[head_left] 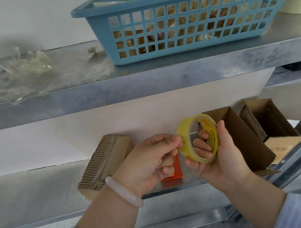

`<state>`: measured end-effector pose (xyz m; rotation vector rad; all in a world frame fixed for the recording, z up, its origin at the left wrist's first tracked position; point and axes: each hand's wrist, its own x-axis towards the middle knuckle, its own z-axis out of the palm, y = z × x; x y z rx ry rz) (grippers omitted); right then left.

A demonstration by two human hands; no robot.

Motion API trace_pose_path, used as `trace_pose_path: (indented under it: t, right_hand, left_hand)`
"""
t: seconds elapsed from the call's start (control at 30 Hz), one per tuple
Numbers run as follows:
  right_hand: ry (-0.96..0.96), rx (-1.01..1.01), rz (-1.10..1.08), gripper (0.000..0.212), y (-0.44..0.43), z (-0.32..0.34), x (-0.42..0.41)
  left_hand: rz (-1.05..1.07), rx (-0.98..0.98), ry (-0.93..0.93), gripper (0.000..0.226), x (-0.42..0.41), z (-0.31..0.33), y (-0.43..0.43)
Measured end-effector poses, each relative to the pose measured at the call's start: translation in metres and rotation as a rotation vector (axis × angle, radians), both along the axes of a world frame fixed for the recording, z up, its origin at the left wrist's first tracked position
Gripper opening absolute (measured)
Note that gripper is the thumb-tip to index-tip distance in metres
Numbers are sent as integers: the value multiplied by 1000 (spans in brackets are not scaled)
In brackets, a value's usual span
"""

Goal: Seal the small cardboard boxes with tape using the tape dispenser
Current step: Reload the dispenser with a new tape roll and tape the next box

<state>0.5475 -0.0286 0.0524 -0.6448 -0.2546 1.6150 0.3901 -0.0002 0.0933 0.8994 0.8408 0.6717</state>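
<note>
Right, lower centre of frame: my right hand (224,161) grips the yellow roll of clear tape (184,132), fingers through its core, while my left hand (149,164) pinches its rim. Open brown cardboard boxes (246,139) stand just right of it.

Tape roll (185,134): yellow, upright on edge, gripped by right hand (222,160), left hand (152,158) pinching rim. Closed box (105,158) left on shelf (30,188); open box (241,135), second open box (268,120) right.
</note>
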Motion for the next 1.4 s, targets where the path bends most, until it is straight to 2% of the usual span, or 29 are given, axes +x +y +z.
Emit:
trace_pose_path:
  t: [0.27,0.47,0.93,1.17,1.27,1.4]
  right_hand:
    - [117,-79,-117,55,3,9,-9]
    - [149,-124,-109,55,2,13,-14]
    - [244,-105,-210,54,-6,32,-20]
    - [157,-58,-199,52,0,20,-12]
    - [102,-40,-144,50,0,10,-11]
    - [-148,-80,-85,41,0,-4,-3]
  left_hand:
    - [-2,-4,-161,16,-1,-7,2]
    - [-9,54,-239,18,1,-14,4]
    - [-74,129,-290,22,-10,-27,9]
    - [-17,79,-271,8,-15,-10,16]
    - [37,7,-284,12,-14,-7,18]
    - [41,7,-238,10,-16,-3,15]
